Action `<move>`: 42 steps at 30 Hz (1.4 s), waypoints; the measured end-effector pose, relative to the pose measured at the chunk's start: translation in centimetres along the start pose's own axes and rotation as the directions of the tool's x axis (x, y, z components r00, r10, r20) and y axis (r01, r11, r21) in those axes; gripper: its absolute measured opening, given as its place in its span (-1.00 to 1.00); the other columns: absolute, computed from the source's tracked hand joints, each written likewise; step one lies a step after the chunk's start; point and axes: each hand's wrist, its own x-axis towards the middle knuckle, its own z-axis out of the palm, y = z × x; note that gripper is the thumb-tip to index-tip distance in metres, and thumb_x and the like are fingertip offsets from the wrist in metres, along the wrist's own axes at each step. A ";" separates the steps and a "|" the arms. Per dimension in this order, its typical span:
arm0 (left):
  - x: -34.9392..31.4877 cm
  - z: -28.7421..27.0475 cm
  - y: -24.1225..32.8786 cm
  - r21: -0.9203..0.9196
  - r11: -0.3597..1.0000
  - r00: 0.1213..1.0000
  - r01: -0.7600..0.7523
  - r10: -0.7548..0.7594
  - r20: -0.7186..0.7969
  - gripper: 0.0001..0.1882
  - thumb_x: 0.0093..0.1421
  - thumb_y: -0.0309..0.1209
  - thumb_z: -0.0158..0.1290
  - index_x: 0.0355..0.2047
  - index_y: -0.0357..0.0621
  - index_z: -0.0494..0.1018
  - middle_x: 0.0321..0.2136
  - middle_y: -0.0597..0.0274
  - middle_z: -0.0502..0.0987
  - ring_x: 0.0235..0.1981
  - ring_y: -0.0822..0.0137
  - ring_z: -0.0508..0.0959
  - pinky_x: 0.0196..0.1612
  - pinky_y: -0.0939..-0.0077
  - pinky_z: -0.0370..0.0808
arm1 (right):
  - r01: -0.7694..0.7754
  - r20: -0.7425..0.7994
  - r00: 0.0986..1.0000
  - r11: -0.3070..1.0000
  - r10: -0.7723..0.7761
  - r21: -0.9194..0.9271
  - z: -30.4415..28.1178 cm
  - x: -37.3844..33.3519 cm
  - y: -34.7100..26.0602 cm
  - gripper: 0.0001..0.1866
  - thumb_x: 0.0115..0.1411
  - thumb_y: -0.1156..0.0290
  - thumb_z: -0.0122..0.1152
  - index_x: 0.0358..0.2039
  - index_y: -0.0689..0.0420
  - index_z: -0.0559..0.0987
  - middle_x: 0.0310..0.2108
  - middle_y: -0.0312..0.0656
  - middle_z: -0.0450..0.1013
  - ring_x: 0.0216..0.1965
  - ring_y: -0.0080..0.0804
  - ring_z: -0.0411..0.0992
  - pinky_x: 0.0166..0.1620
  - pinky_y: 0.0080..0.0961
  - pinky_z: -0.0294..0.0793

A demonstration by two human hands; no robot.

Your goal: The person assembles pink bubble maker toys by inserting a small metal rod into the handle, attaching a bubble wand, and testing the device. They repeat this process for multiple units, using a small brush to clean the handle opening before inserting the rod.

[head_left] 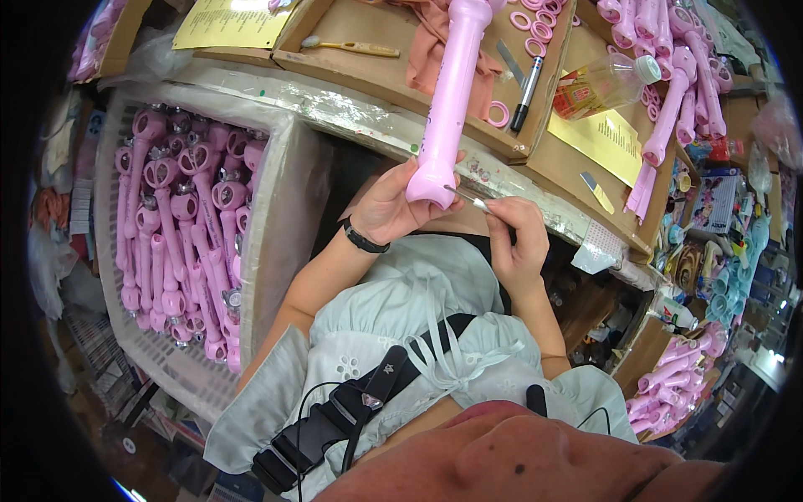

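In my left hand (385, 199) is a pink plastic wand (448, 96), its hollow flared end toward me and its shaft pointing away over the table edge. The fingers wrap round that near end. My right hand (520, 238) pinches a thin metal tool with a small white part (479, 203) close to the fingertips. The tool's tip meets the side of the wand's flared end, beside a small dark notch or hole. Whether the tip is inside it, I cannot tell.
To the left, a pale plastic crate (111, 188) holds many pink wands (171, 209). Across the table, a cardboard tray (360, 79) contains a toothbrush (351, 48), an orange cloth (483, 79), pink rings (542, 32) and a marker (527, 96). A plastic bottle (606, 86) lies right, near more wands (672, 100).
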 end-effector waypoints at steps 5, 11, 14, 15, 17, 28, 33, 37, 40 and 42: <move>0.0 0.1 0.0 0.011 1.000 1.000 0.014 -0.014 0.010 -0.26 0.29 -0.06 -0.16 0.26 -0.33 -0.12 -0.05 0.02 0.34 -0.02 0.18 0.42 0.16 0.22 0.30 | -0.138 0.086 0.988 0.980 0.127 0.144 -0.5 0.9 0.1 -0.80 -0.02 0.63 0.23 -0.31 0.19 0.53 -0.44 -0.15 0.46 -0.38 -0.20 0.43 -0.30 -0.45 0.41; -0.1 0.6 -0.2 -0.032 0.999 1.000 0.008 -0.008 0.001 -0.26 0.30 -0.05 -0.19 0.27 -0.32 -0.14 -0.05 0.03 0.35 -0.03 0.18 0.43 0.17 0.22 0.28 | 0.205 0.141 0.971 0.976 -0.193 -0.077 -1.7 2.6 0.9 -0.75 -0.07 0.66 0.21 -0.31 0.16 0.54 -0.42 -0.18 0.47 -0.35 -0.21 0.43 -0.28 -0.39 0.40; -0.2 0.8 0.0 0.003 1.000 1.000 0.009 -0.009 -0.030 -0.26 0.31 -0.04 -0.22 0.27 -0.33 -0.15 -0.04 0.02 0.35 -0.05 0.19 0.45 0.18 0.22 0.27 | 0.079 0.173 0.982 0.997 -0.080 0.015 -1.5 2.6 1.0 -0.79 -0.02 0.63 0.19 -0.31 0.17 0.54 -0.42 -0.18 0.47 -0.37 -0.23 0.43 -0.31 -0.41 0.39; -0.3 0.8 0.0 0.007 1.000 0.999 0.007 -0.007 -0.031 -0.26 0.31 -0.04 -0.22 0.27 -0.33 -0.15 -0.05 0.03 0.35 -0.05 0.19 0.45 0.18 0.23 0.26 | 0.017 0.190 0.981 0.999 -0.025 0.044 -1.5 2.5 1.0 -0.81 0.01 0.61 0.18 -0.31 0.18 0.53 -0.43 -0.18 0.47 -0.39 -0.23 0.43 -0.32 -0.42 0.38; -0.4 0.8 0.1 0.023 1.000 0.999 0.006 -0.005 -0.036 -0.27 0.32 -0.04 -0.24 0.27 -0.34 -0.16 -0.05 0.03 0.35 -0.06 0.20 0.46 0.19 0.23 0.25 | -0.091 0.226 0.972 0.992 0.069 0.086 -1.6 2.2 1.0 -0.86 0.07 0.57 0.15 -0.31 0.20 0.53 -0.46 -0.17 0.46 -0.43 -0.23 0.42 -0.36 -0.43 0.37; -0.6 1.2 0.2 0.053 0.999 0.997 0.005 -0.001 -0.083 -0.29 0.33 -0.04 -0.28 0.26 -0.34 -0.15 -0.06 0.04 0.37 -0.04 0.21 0.45 0.21 0.25 0.24 | -0.440 0.305 0.890 0.819 0.341 0.369 0.2 0.7 0.6 -0.81 0.34 0.36 -0.13 -0.17 0.23 0.28 -0.56 -0.34 0.30 -0.50 -0.64 0.30 -0.42 -0.75 0.27; -0.5 1.0 0.2 0.029 1.000 0.998 -0.002 0.004 -0.064 -0.30 0.34 -0.04 -0.30 0.27 -0.32 -0.15 -0.05 0.04 0.37 -0.02 0.22 0.44 0.22 0.24 0.22 | -0.554 0.365 0.828 0.729 0.427 0.403 -0.6 0.8 0.4 -0.80 0.32 0.33 -0.05 -0.31 0.23 0.37 -0.69 -0.34 0.32 -0.70 -0.71 0.20 -0.62 -0.74 0.16; -0.7 0.9 0.1 0.040 0.999 0.995 -0.015 0.019 -0.103 -0.30 0.34 -0.05 -0.29 0.27 -0.31 -0.15 -0.04 0.03 0.37 0.00 0.20 0.42 0.22 0.21 0.22 | -0.676 0.449 0.723 0.670 0.525 0.306 -1.1 1.7 -0.1 -0.71 0.32 0.27 -0.05 -0.43 0.23 0.41 -0.78 -0.39 0.26 -0.76 -0.72 0.16 -0.66 -0.75 0.09; -0.8 1.0 0.1 0.048 0.999 0.992 -0.024 0.030 -0.121 -0.30 0.34 -0.05 -0.29 0.27 -0.31 -0.16 -0.04 0.03 0.36 0.02 0.20 0.40 0.21 0.18 0.22 | -0.763 0.521 0.641 0.540 0.564 0.354 -1.0 2.1 -0.4 -0.68 0.34 0.24 -0.10 -0.41 0.24 0.41 -0.72 -0.36 0.29 -0.75 -0.70 0.19 -0.67 -0.75 0.09; -0.8 1.1 0.2 0.074 0.997 0.996 -0.012 0.019 -0.092 -0.30 0.34 -0.05 -0.29 0.28 -0.30 -0.17 -0.03 0.03 0.35 0.03 0.17 0.39 0.20 0.16 0.23 | -0.747 0.483 0.664 0.527 0.570 0.404 -0.6 1.8 -0.6 -0.77 0.33 0.31 -0.09 -0.30 0.23 0.40 -0.59 -0.31 0.35 -0.64 -0.69 0.28 -0.57 -0.77 0.21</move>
